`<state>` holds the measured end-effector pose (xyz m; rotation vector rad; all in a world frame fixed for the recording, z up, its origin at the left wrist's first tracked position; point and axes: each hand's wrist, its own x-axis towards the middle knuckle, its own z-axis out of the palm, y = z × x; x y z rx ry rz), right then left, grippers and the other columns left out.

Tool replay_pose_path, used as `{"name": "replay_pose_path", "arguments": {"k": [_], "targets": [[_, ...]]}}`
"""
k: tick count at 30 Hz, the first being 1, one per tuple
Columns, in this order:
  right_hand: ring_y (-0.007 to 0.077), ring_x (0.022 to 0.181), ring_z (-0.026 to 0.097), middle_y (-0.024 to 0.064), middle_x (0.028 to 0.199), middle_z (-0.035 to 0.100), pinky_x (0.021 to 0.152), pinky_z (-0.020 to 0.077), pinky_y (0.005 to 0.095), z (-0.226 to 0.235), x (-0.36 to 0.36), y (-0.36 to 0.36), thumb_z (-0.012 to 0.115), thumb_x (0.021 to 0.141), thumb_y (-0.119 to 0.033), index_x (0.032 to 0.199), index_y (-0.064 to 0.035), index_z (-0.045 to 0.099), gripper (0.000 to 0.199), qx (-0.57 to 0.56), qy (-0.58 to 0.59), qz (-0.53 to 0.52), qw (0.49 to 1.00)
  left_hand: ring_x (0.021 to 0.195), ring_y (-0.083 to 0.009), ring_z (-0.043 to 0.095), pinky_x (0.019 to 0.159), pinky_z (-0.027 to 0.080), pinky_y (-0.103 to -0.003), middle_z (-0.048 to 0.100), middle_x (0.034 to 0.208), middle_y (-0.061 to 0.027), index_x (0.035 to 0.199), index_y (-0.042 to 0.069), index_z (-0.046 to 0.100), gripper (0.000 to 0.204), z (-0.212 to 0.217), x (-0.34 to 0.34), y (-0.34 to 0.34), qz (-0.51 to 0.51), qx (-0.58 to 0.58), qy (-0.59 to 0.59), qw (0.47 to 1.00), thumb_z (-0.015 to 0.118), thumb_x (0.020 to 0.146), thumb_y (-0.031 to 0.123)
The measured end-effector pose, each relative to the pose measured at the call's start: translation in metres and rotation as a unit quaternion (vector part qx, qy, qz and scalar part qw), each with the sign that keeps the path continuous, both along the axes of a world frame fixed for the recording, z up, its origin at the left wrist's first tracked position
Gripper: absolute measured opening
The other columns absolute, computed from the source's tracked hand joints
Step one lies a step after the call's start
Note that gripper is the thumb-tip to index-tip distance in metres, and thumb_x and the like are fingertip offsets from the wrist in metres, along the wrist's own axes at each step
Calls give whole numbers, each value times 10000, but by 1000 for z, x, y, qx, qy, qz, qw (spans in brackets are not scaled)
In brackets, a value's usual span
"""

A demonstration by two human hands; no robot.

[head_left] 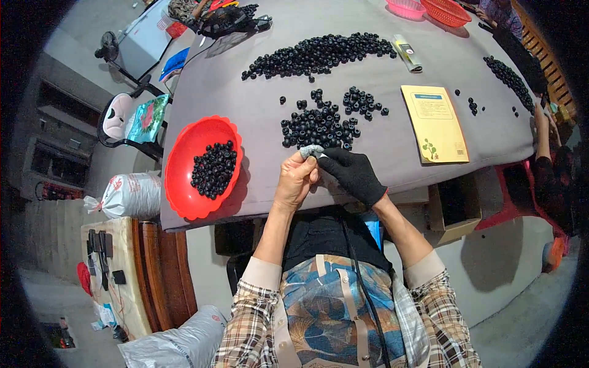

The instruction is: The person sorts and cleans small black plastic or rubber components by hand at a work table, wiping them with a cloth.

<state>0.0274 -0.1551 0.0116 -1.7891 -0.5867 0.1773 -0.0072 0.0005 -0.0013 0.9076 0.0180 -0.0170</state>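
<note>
My bare left hand [296,178] and my black-gloved right hand [351,175] meet at the table's near edge. Both have their fingers closed and pressed together; whatever lies between them is too small or hidden to name. A bit of grey fabric [311,151] covers a left fingertip, touching the gloved fingers. Just beyond lies a loose pile of small black round parts [316,126], some showing a hole. To the left stands a red scalloped bowl [178,165], tilted in the view, with more black parts [213,170] inside.
A larger heap of black parts [319,52] lies farther back, beside a pale tube-shaped package [407,52]. A yellow booklet [434,126] is at right. Another person's hands [545,126] work at the right edge near more parts [510,80]. Colanders [446,12] stand at the back.
</note>
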Motion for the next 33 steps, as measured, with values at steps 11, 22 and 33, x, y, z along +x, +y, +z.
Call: {"name": "replay_pose_path", "arguments": {"k": [11, 22, 33], "targets": [[140, 826, 611, 98, 944, 653, 730, 484, 269, -1, -1, -5, 592, 841, -160, 1071, -35, 606, 263, 44, -1, 42, 998, 520, -56, 469, 498, 387, -186, 561, 675, 2, 997, 11, 597, 151, -4, 1, 3, -9, -38, 0, 999, 540, 872, 73], [227, 786, 647, 118, 905, 653, 683, 502, 303, -2, -1, -3, 568, 845, -266, 1037, -80, 625, 273, 32, -29, 20, 999, 516, -58, 455, 488, 352, -194, 551, 673, 6, 985, 23, 597, 136, -2, 1, 3, -18, -47, -1, 999, 529, 876, 67], [251, 791, 643, 119, 915, 648, 673, 503, 314, -6, 2, -2, 529, 864, -281, 1051, -96, 614, 276, -10, -67, 20, 998, 514, -58, 453, 490, 352, -201, 549, 680, 0, 982, 24, 589, 131, -4, 1, 5, -26, -56, 6, 998, 532, 878, 81]]}}
